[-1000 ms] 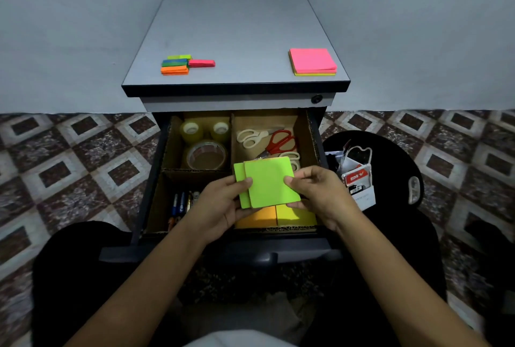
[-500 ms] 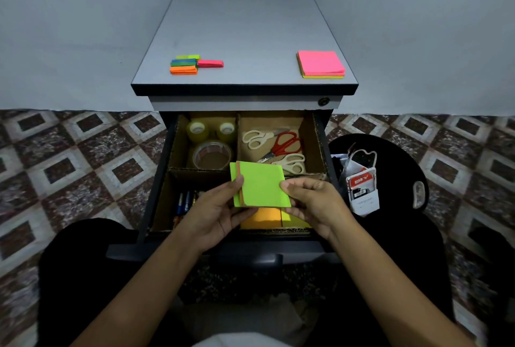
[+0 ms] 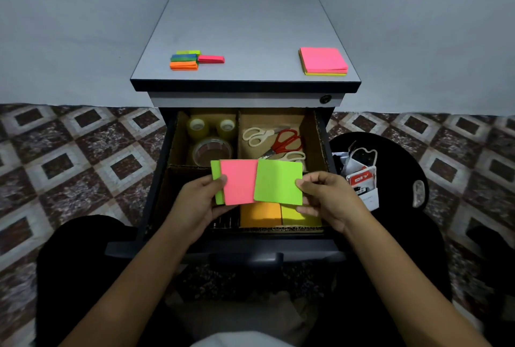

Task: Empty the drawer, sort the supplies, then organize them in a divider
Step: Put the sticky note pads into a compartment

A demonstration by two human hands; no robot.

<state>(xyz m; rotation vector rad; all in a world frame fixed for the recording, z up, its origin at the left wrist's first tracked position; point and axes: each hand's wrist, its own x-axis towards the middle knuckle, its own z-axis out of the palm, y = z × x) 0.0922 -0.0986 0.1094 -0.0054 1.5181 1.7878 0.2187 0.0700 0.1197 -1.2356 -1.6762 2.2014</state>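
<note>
— Arms?
— The left forearm [image 3: 133, 277] and right forearm [image 3: 395, 271], both bare, reach forward and converge.
— Left hand [image 3: 203, 201]?
— Thumb on top, fingers curled beneath, gripping a pink pad [image 3: 239, 182].
— Right hand [image 3: 326, 199]?
— It pinches a green pad [image 3: 278, 182] by the right edge, thumb above, fingers below.

I see the drawer [image 3: 250, 245] pulled open, its cardboard divider [image 3: 238, 129] making four compartments. Tape rolls [image 3: 211, 137] sit in the back left one and scissors [image 3: 278, 140] in the back right. Orange and yellow pads [image 3: 278, 215] lie flat in the front right. Above them my left hand [image 3: 200, 204] holds a pink pad [image 3: 239, 182] backed by green. My right hand [image 3: 326, 201] pinches a green pad [image 3: 278, 182] that overlaps the pink pad's edge. On the counter [image 3: 239, 26] lie a pink stack [image 3: 323, 61] and coloured flag strips [image 3: 192, 59].
</note>
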